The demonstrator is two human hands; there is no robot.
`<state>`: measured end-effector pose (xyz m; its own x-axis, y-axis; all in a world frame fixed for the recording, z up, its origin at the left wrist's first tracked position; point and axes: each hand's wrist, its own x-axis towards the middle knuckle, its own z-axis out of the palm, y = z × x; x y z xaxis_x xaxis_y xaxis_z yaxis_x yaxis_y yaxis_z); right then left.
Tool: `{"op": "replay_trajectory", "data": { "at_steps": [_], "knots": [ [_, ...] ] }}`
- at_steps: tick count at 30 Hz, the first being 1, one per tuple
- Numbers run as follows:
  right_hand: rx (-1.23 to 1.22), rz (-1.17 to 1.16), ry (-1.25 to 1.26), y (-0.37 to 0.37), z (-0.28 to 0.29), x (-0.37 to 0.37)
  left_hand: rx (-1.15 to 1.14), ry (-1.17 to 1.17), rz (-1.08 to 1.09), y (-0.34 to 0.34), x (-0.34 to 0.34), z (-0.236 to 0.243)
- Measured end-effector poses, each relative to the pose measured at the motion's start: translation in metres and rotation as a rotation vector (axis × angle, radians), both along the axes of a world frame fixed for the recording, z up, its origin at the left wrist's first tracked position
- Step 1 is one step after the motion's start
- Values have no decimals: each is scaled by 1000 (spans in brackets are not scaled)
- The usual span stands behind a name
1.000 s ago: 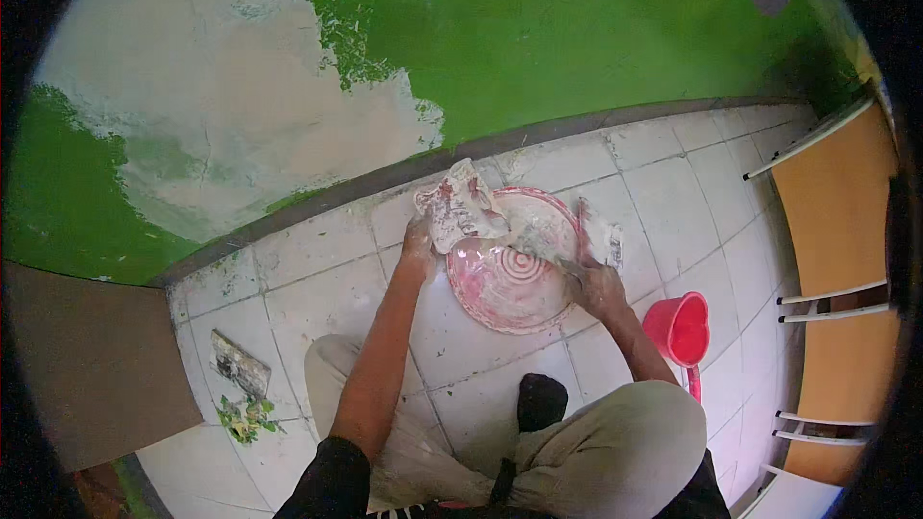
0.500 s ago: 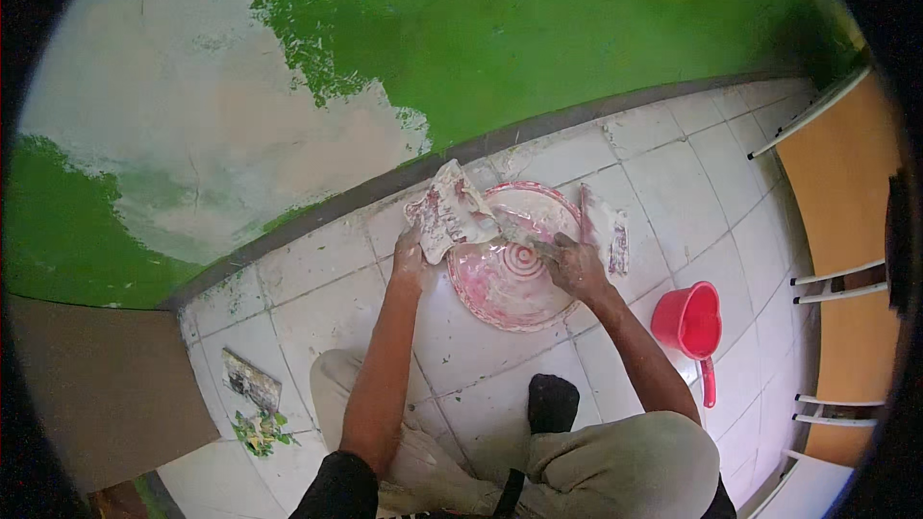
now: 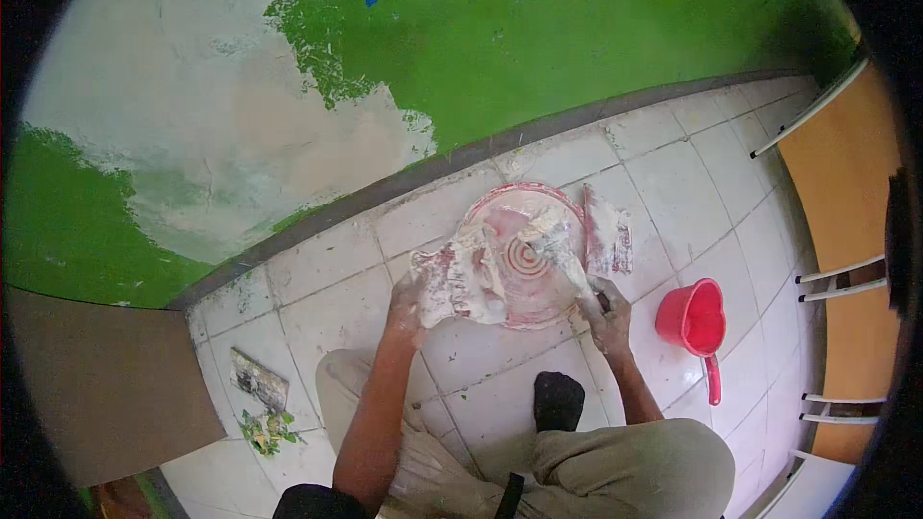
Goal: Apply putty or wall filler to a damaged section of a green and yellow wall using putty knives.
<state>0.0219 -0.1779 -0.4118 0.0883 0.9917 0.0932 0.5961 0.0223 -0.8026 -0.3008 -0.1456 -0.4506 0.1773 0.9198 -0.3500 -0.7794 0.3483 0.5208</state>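
My left hand (image 3: 408,306) grips the edge of a flat putty board (image 3: 452,279), thickly smeared with white putty, over the left side of a round red-pink tray (image 3: 527,194). My right hand (image 3: 608,315) is closed round the handle of a putty knife (image 3: 571,267). Its coated blade end lies over the tray's middle, apart from the board. White putty streaks the tray, and concentric rings show at its centre. By the tray's right rim rests another reddish flat piece (image 3: 604,231) coated with putty.
A red dipper (image 3: 690,317) stands on the tiled floor at the right. At the left lie a dirty flat scrap (image 3: 259,380) and a heap of green flakes (image 3: 268,431). Ahead rises the green wall (image 3: 577,38) with a whitish patch (image 3: 221,106). Chairs (image 3: 836,154) line the right side.
My right hand has drawn back toward me and to the right with the putty knife. The board in my left hand has come nearer and turned, now overlapping the tray's left part.
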Motion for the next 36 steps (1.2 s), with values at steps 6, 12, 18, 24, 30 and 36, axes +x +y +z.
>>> {"op": "replay_trajectory", "data": {
  "at_steps": [6,12,18,24,30,36],
  "knots": [
    [-17,-59,222,-24,7,-25,118,-170,-79,18,32,-5],
    [74,-32,-90,-37,2,-36,114,-216,-86,19,33,-5],
    [215,99,-193,-35,2,-51,127,-156,-110,19,33,2],
    [159,116,-226,-35,-12,-30,150,-185,-124,19,33,1],
    [213,128,-324,-31,-7,-7,152,-194,-110,22,32,1],
    [315,121,-625,-15,8,12,188,-79,-22,32,11,5]
  ]
}}
